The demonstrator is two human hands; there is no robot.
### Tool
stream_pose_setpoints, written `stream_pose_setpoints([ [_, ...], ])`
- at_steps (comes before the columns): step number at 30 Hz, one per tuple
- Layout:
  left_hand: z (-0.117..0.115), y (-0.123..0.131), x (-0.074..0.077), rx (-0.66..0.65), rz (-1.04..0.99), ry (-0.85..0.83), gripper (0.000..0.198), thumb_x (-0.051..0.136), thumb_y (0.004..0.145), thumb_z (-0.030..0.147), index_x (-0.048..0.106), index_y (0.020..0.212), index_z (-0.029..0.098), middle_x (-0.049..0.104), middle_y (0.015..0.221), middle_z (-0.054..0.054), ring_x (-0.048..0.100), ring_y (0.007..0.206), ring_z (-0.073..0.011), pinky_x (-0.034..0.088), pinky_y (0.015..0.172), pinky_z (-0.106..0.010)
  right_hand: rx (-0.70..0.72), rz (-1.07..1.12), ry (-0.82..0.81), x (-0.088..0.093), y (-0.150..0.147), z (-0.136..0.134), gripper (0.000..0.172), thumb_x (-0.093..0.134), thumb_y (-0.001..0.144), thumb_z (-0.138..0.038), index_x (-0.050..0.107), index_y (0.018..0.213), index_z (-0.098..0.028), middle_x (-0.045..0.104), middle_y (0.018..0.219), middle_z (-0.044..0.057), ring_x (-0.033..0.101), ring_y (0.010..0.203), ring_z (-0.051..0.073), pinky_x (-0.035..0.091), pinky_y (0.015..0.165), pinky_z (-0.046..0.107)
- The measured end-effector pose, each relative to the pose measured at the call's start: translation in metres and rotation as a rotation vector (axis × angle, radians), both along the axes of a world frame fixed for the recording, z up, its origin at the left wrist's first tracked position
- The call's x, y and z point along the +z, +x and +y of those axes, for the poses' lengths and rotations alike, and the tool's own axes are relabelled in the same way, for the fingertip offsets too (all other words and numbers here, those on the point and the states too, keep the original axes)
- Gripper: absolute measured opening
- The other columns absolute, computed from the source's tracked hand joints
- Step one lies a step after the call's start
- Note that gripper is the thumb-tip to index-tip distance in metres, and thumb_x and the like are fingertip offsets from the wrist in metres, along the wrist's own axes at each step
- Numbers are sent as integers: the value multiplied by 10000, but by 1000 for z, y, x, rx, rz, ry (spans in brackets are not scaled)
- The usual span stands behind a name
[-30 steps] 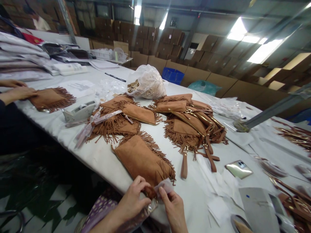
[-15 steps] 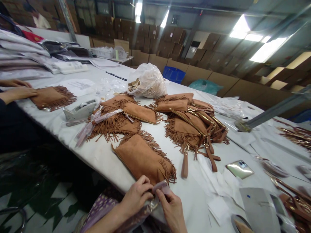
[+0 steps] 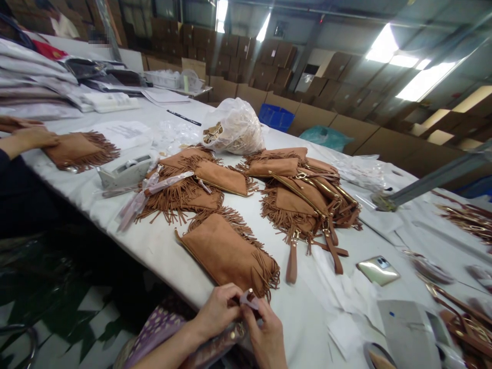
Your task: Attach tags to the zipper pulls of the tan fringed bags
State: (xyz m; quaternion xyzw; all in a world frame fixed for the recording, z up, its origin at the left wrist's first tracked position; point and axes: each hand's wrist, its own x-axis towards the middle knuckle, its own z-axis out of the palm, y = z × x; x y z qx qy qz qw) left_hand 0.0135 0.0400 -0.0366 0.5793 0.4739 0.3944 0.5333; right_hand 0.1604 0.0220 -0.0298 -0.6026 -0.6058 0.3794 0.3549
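My left hand (image 3: 219,311) and my right hand (image 3: 266,332) are at the table's front edge, fingertips close together. Both pinch a pale, thin wrapping strip (image 3: 249,300) with a small shiny bit at its top. Below the fingers hangs a brown strap (image 3: 219,344) in clear film, with a gold-coloured clasp (image 3: 237,333); its lower part leaves the picture. Just beyond my fingers lies a brown fringed pouch (image 3: 221,251), flat, its near corner close to my right hand. Whether strap and pouch are joined is hidden.
Fringed pouches lie in two piles, left (image 3: 223,177) and right (image 3: 295,202). A tape dispenser (image 3: 126,171) and wrapped strap (image 3: 154,192) are left; a phone (image 3: 378,270) and grey dispenser (image 3: 407,328) right. Another person's hand (image 3: 34,139) touches a pouch (image 3: 73,150). A metal post (image 3: 434,177) slants rightward.
The pale strip between my fingers is now folded smaller and sits slightly to the left. My right hand has shifted a little left. The other person's hands moved slightly left with their pouch.
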Motion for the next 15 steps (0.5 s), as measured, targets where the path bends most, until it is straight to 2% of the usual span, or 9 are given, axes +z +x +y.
stream_pose_setpoints([
  [2,-2,0,-3,10,-59,-74,132,604,702,120,658,818,155,668,784,-31,602,682,-152,449,623,-222,-13,-11,14,0,-1,-2,236,617,797,-430,702,805,-210,662,738,46,590,687,188,445,658,256],
  [4,-2,-2,-6,-14,-154,-179,296,592,664,81,614,949,157,664,855,-25,582,584,-112,425,532,-196,-28,-11,11,0,-1,-2,257,609,801,-435,702,836,-198,684,777,56,604,718,194,458,678,259],
  [6,0,-5,-8,-92,-245,-269,504,593,628,56,556,1117,176,652,979,-32,565,539,-81,404,490,-178,-22,9,-28,-1,1,-1,291,599,804,-448,702,864,-183,705,812,65,621,755,206,471,694,266],
  [7,1,-7,-9,-141,-273,-295,548,602,621,57,549,1153,182,645,1014,-36,572,554,-80,409,497,-177,-12,27,-62,-2,2,-1,311,592,805,-458,703,873,-176,712,821,67,628,766,212,475,700,270],
  [9,5,-10,-10,-206,-308,-344,445,625,642,99,617,1083,159,664,952,-36,601,611,-107,446,553,-199,2,73,-137,-4,4,0,349,579,803,-486,703,863,-165,719,801,67,637,764,220,481,694,275],
  [12,8,-9,-11,-166,-325,-400,169,624,707,211,677,836,116,672,728,-33,635,644,-168,498,636,-274,-11,125,-203,-7,8,3,393,582,781,-524,695,812,-148,709,749,65,631,728,223,479,660,280],
  [15,9,-5,-12,-109,-329,-417,162,607,738,271,649,761,116,656,642,-30,644,616,-189,515,631,-312,1,169,-220,-6,12,6,397,612,758,-521,678,838,-138,698,760,61,619,715,214,476,652,281],
])
